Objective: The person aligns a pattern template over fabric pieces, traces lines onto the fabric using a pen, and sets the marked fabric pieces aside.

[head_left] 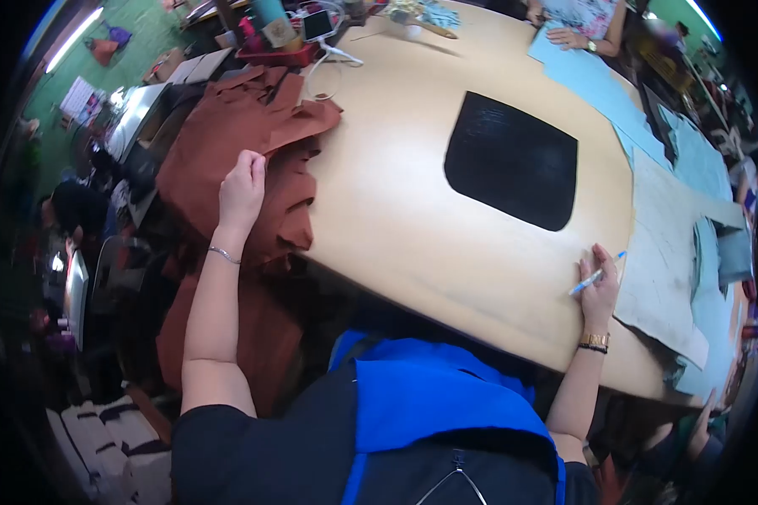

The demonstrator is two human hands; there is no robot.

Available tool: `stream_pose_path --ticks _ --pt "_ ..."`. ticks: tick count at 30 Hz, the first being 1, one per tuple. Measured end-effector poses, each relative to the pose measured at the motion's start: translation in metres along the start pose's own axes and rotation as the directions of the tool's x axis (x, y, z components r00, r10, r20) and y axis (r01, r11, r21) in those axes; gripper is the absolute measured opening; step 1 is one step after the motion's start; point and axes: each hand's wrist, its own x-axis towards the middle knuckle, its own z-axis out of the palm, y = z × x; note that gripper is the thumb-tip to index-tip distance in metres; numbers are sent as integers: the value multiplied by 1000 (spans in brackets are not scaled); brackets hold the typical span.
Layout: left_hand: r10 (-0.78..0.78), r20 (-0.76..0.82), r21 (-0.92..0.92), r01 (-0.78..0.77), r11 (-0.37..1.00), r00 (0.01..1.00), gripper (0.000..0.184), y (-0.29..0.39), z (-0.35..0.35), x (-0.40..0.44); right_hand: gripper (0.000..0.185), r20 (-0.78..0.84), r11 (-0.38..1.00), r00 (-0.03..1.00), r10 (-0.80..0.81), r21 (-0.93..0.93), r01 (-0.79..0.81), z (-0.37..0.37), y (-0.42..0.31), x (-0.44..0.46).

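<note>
My left hand (242, 189) is closed on the edge of a reddish-brown sheet of material (210, 160), part of a pile at the table's left side that also hangs below the edge. My right hand (598, 286) holds a blue and white pen (587, 282) between its fingers, over the table's right front part. A black panel (514, 160) with rounded corners lies flat on the pale table (379, 168), beyond and between my two hands, touching neither.
Light blue sheets (598, 93) and a grey-white sheet (669, 244) lie along the right side. A co-worker's hand (567, 38) rests on the blue sheets at the far side. A red tray (278, 57), a phone (317, 26) and a brush (434, 29) are at the back left.
</note>
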Motion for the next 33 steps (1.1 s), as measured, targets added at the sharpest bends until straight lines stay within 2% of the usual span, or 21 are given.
stream_pose_path --ticks 1,2,4,5,6,7,9,10,12,13,15,18,19,20,22,24,27,30,33 --pt "41 -30 -63 -43 997 999 25 20 4 5 41 -23 1000 1000 -13 13 13 1 0 0" --pt "73 -16 -234 -75 969 997 24 38 19 10 40 -22 1000 1000 0 -13 0 1 -2 0" --pt "142 7 -561 -114 820 990 22 86 55 18 39 -27 997 999 28 -75 -30 -1 -10 0" --pt "227 107 -695 -90 714 968 21 125 67 10 39 -42 999 999 10 -47 -12 0 -2 0" --pt "324 190 -805 -42 591 927 20 170 72 -2 38 -57 1000 998 -10 -21 9 2 8 0" --pt "413 283 -887 72 457 866 18 210 72 -16 39 -74 1000 997 -1 12 2 1 7 0" --pt "598 371 -929 294 226 710 17 278 37 -45 40 -84 999 996 3 49 1 1 8 0" --pt "728 321 -946 246 212 606 16 297 1 -51 40 -125 996 992 -9 90 20 2 13 0" --pt "866 51 -954 281 -105 497 16 308 -53 -58 40 -167 979 986 22 205 13 5 16 1" --pt "891 -73 -934 282 -219 449 18 307 -73 -59 40 -178 987 984 1 156 27 4 14 2" --pt "898 -209 -895 295 -335 388 20 309 -99 -61 40 -184 996 982 -44 72 59 3 7 -1" --pt "898 -289 -878 283 -387 333 25 312 -114 -62 41 -51 979 981 -185 -98 180 4 -29 -8" --pt "896 -299 -876 277 -394 327 26 312 -116 -63 44 31 956 959 -280 -86 282 11 -39 -11" --pt "895 -310 -876 269 -399 320 28 313 -118 -64 47 115 923 922 -371 -64 379 20 -50 -14" --pt "893 -318 -878 256 -404 317 31 312 -121 -64 53 318 862 805 -501 96 498 41 -78 -20" --pt "890 -335 -878 240 -414 309 34 308 -122 -67 55 427 788 681 -595 143 598 63 -94 -33" --pt "887 -350 -884 208 -420 302 39 304 -124 -71 53 541 793 645 -539 66 606 85 -106 -46" --pt "883 -360 -889 177 -423 301 44 301 -126 -73 46 567 793 630 -530 69 605 90 -105 -40" --pt "877 -379 -893 130 -430 296 49 297 -127 -75 33 497 762 645 -580 52 645 94 -104 -41"
